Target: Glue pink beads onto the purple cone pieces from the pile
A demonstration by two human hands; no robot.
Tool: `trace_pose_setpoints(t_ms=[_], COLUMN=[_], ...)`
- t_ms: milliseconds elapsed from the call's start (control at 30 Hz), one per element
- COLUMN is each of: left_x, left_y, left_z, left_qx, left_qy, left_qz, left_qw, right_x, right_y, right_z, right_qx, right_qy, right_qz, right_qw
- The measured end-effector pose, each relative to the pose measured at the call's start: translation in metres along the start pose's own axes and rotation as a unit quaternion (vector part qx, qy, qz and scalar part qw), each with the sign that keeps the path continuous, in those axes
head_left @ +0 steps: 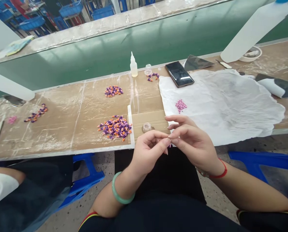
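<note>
My left hand (146,153) and my right hand (194,141) meet over the table's front edge, thumbs and forefingers pinched together at the tips. A bit of a small purple-pink piece (170,146) shows between them; the fingers hide most of it. Just behind my left hand, a small round dish (147,127) sits on a cardboard sheet (148,117). A pile of tiny purple, orange and pink pieces (116,127) lies to the left. Beyond my right hand, a small heap of tiny pink pieces (181,105) rests on a white cloth (221,103).
A second pile of purple-orange pieces (113,91) lies farther back. Along the divider stand a dropper bottle (133,67), a small clear jar (148,69) and a phone (179,74). A white strip (131,125) borders the cardboard. Another person's arm (8,175) is at lower left.
</note>
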State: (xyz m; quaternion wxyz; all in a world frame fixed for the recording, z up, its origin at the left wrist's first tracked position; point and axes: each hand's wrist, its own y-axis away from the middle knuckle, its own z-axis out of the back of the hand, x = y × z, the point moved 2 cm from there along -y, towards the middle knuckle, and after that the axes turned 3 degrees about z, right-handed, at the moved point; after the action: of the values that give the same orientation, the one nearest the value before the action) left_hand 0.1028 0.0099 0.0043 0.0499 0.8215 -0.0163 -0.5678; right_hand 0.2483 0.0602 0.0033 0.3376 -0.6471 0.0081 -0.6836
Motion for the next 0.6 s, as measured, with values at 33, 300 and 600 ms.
trace_pose_setpoints(t_ms=[33, 300, 600], left_x=[0.001, 0.003, -0.004], left_y=[0.0, 0.004, 0.006], left_z=[0.001, 0.01, 0.011], left_qx=[-0.007, -0.089, -0.114], left_qy=[-0.005, -0.089, -0.188], left_qz=[-0.01, -0.062, -0.063], left_qw=[1.0, 0.99, 0.973], right_x=[-0.001, -0.01, 0.013], right_y=[0.001, 0.008, -0.012], right_z=[-0.003, -0.033, -0.011], right_qx=[-0.01, -0.072, 0.012], right_qy=[-0.008, -0.207, 0.083], right_qz=[-0.014, -0.151, -0.03], right_qw=[1.0, 0.964, 0.996])
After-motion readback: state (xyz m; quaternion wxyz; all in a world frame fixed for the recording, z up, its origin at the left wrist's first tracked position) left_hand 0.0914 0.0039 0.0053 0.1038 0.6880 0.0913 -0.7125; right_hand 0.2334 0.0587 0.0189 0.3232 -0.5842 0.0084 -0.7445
